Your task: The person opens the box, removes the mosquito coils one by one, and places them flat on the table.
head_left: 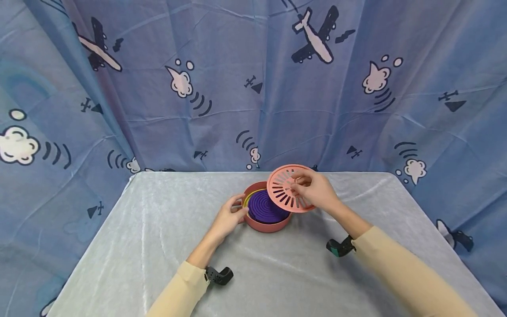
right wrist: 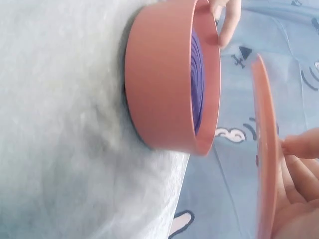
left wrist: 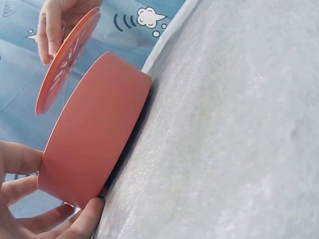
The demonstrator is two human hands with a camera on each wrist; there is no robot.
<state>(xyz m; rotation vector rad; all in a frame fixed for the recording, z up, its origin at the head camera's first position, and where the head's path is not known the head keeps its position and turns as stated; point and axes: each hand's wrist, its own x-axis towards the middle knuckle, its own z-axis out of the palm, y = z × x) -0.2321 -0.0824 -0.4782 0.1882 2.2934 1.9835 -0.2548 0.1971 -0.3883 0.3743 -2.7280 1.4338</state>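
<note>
"If you look past the sleeves [head_left: 180, 288] and wrist bands [head_left: 222, 276], what does each hand have?"

"At the bowl's nine o'clock, the left hand [head_left: 227, 220] grips its wall, thumb by the rim. The bowl [head_left: 266, 227] sits on the table [head_left: 158, 246], at the wearer's twelve. The right hand [head_left: 317, 190] pinches the lid [head_left: 284, 186] near its middle, tilted, over the bowl's two o'clock side."

"Can you see a knob?"

"Not surely; the fingertips hide that spot."

"What lies in the bowl?"

"A purple disc [head_left: 267, 207] ridged in rings, with a yellow edge [head_left: 246, 201] showing at ten o'clock."

"How would they handle?"

"I'd judge bowl and lid light, stiff plastic, smooth enough to slip a little, hardly fragile. The lid is thin and slotted, so it may flex. I'd take it at the centre or by opposite edges, and steady the bowl by its wall. The disc may be softer."

"Do lid and bowl touch?"

"From the head they overlap, so you'd wonder; both wrist views show a gap."

"Anything else only one view gives?"

"The right wrist shows the disc sitting below the rim, but no yellow. The left wrist sees the bowl's outer wall and none of its contents. Farthest off, at twelve, hangs the curtain [head_left: 222, 92], caught by all three."
</note>
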